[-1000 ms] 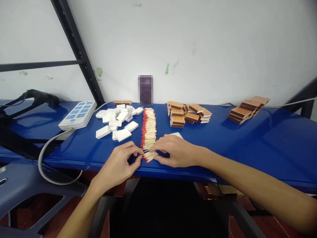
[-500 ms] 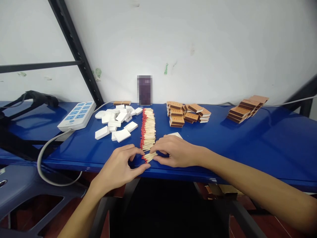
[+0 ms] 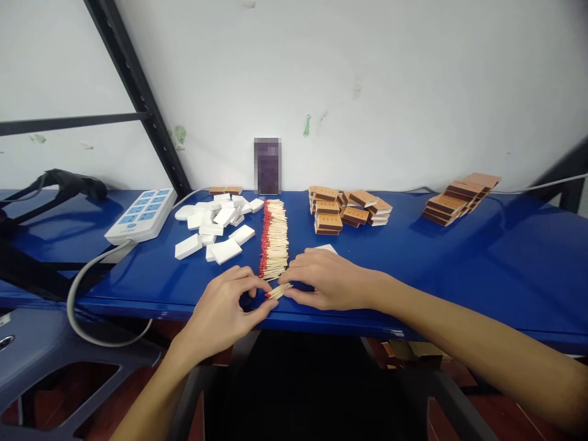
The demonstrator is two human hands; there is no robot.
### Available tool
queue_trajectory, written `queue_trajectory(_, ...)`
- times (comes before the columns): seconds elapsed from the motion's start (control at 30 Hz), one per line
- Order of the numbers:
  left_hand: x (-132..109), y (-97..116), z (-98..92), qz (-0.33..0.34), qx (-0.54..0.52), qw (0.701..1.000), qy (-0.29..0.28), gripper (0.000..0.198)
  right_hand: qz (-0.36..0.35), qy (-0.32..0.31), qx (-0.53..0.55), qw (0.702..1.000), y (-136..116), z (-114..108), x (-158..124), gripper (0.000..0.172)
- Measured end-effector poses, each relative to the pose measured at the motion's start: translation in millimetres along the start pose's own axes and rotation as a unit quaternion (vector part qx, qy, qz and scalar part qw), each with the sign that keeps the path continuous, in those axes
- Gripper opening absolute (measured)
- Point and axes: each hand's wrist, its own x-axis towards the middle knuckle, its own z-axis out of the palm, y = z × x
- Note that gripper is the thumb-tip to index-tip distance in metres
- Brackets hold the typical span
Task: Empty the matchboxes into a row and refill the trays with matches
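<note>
Matchsticks (image 3: 278, 291) form a small, slanted bundle just below the centre of the frame, their stems pale, smooth-looking wood and their red heads toward the lower left. The left hand (image 3: 229, 303) pinches the headed end between thumb and forefinger; the right hand (image 3: 327, 278) pinches the bare ends with thumb and fingertips. Higher in the frame, a long row of matches (image 3: 275, 237) lies slightly uneven, red heads along its left edge.

The left fingers (image 3: 256, 284) partly hide the small match bundle (image 3: 278, 291), and mosaic blurs the upright dark rectangle (image 3: 267, 166).
</note>
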Motion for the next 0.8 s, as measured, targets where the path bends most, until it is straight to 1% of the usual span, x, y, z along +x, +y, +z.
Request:
queue_trajectory(0.1,0,1,0.1,-0.004,-0.002,1.000,0.002,0.016,-0.007,0.002,0.010,1.000,1,0,0,0.017)
queue_trajectory(0.3,2,6,-2.9,-0.018,-0.005,1.000,-0.012,0.018,0.011,-0.013,0.018,1.000,1,-2,-1,0.019)
queue_trajectory(0.43,5,12,-4.8,-0.028,0.041,0.998,-0.034,0.021,0.018,-0.021,-0.001,1.000,1,-3,-2,0.019)
queue_trajectory(0.57,5,19,-4.8,-0.013,0.101,0.994,-0.050,0.025,0.020,-0.018,-0.012,1.000,2,-5,-3,0.016)
queue_trajectory(0.7,5,23,-2.6,-0.003,0.121,0.991,-0.054,0.023,0.022,-0.016,-0.004,1.000,2,-7,-4,0.012)
queue_trajectory(0.8,6,25,-1.3,0.002,0.127,0.991,-0.048,0.022,0.024,-0.009,-0.003,1.000,3,-6,-4,0.013)
